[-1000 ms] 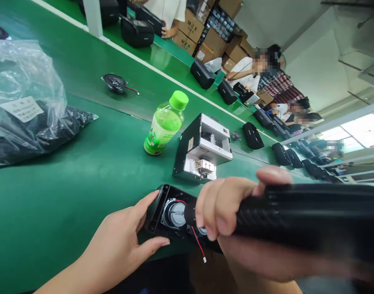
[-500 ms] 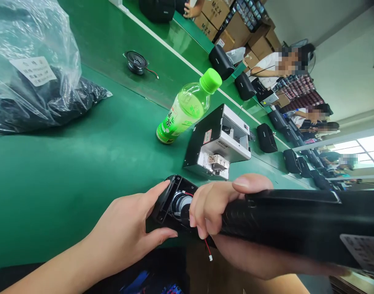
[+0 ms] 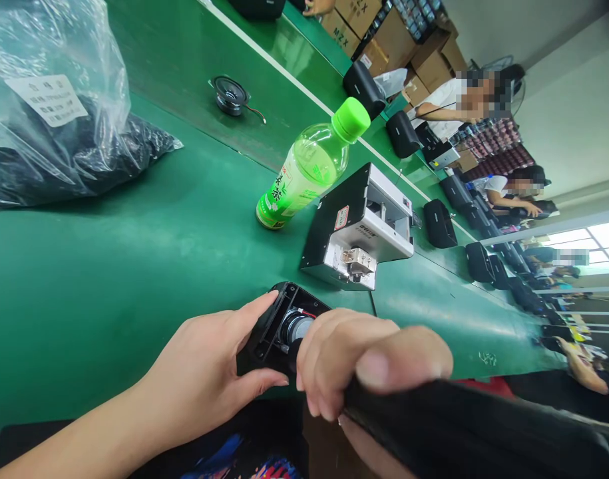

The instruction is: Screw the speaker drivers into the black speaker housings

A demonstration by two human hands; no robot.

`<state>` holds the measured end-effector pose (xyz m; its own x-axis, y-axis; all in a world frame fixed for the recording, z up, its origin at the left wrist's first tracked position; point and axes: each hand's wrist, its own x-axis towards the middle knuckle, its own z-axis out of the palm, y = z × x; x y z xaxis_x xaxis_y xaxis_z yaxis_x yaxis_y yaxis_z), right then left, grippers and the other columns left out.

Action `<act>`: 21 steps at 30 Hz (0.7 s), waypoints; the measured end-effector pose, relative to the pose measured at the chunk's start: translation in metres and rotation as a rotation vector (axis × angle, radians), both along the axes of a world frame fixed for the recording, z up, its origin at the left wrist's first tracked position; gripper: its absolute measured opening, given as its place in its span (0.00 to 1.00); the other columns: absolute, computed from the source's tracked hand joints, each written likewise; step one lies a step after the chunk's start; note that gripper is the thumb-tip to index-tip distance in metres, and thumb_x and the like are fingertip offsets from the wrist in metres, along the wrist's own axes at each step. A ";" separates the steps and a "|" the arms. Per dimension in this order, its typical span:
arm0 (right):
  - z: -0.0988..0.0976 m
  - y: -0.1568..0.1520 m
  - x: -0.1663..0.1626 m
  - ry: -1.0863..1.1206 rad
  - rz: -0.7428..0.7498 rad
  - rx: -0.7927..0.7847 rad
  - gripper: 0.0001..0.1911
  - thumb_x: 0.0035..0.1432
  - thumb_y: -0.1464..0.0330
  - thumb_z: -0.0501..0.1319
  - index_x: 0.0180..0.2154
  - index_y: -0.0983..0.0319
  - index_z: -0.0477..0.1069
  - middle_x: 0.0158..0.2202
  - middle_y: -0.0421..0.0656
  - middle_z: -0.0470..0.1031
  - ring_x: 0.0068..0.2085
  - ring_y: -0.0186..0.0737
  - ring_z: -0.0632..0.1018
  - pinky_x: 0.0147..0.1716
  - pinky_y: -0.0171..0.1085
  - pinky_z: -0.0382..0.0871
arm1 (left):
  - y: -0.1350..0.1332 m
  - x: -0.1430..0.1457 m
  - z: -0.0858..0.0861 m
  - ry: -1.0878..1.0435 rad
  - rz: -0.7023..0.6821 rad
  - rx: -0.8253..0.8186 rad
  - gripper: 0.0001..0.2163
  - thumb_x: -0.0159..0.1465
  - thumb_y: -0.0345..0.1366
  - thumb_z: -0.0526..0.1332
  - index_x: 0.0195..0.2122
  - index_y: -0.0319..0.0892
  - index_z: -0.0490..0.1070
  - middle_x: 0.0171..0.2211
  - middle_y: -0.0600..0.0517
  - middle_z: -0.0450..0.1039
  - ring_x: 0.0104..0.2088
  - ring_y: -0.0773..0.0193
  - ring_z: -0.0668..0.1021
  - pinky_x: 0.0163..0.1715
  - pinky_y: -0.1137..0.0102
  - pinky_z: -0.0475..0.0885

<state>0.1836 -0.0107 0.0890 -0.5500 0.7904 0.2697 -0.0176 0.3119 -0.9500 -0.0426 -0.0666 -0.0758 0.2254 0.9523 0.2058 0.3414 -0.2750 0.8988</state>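
Observation:
My left hand (image 3: 209,359) steadies a black speaker housing (image 3: 261,336), with thumb and fingers around its near end. Inside the housing sits a round speaker driver (image 3: 297,327) with a red wire. My right hand (image 3: 357,359) is wrapped around a thick black inline tool, which looks like an electric screwdriver (image 3: 464,426). The tool's front end points down at the housing beside the driver; its tip is hidden by my fingers. The far part of the housing is also hidden behind my right hand.
A metal-fronted machine (image 3: 357,233) stands just beyond the housing, beside a green tea bottle (image 3: 304,169). At the left lies a clear plastic bag (image 3: 69,146) of black parts. A loose speaker driver (image 3: 230,94) rests farther back. Co-workers and black speakers (image 3: 438,223) line the table.
The rear of the black tool has swung downward in view and my right hand has tilted with it, its thumb shifting. My left hand keeps its hold on the housing.

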 end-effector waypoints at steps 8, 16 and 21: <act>-0.027 -0.018 -0.012 0.118 -0.136 0.118 0.17 0.94 0.58 0.65 0.69 0.36 0.90 0.27 0.32 0.83 0.21 0.39 0.81 0.30 0.41 0.88 | 0.003 -0.002 0.009 0.073 0.014 -0.075 0.43 0.74 0.54 0.80 0.88 0.54 0.74 0.37 0.58 0.90 0.32 0.55 0.90 0.44 0.63 0.90; -0.032 -0.025 -0.009 0.162 -0.212 0.066 0.13 0.92 0.55 0.68 0.64 0.38 0.93 0.29 0.35 0.86 0.26 0.42 0.84 0.33 0.45 0.89 | 0.006 0.000 0.015 0.028 0.010 -0.089 0.42 0.72 0.53 0.80 0.87 0.55 0.76 0.48 0.54 0.95 0.43 0.53 0.94 0.53 0.62 0.91; -0.048 -0.026 -0.018 0.223 -0.294 0.038 0.14 0.86 0.43 0.73 0.59 0.39 0.92 0.29 0.36 0.86 0.27 0.45 0.85 0.32 0.46 0.86 | 0.010 -0.002 0.017 0.034 0.017 -0.101 0.40 0.74 0.55 0.76 0.86 0.53 0.76 0.32 0.61 0.82 0.28 0.60 0.82 0.34 0.69 0.81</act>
<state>0.1654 -0.0371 0.0411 -0.2257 0.8929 0.3897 -0.1274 0.3695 -0.9204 -0.0445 -0.0570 -0.0593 0.2142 0.9716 0.1008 0.3757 -0.1772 0.9096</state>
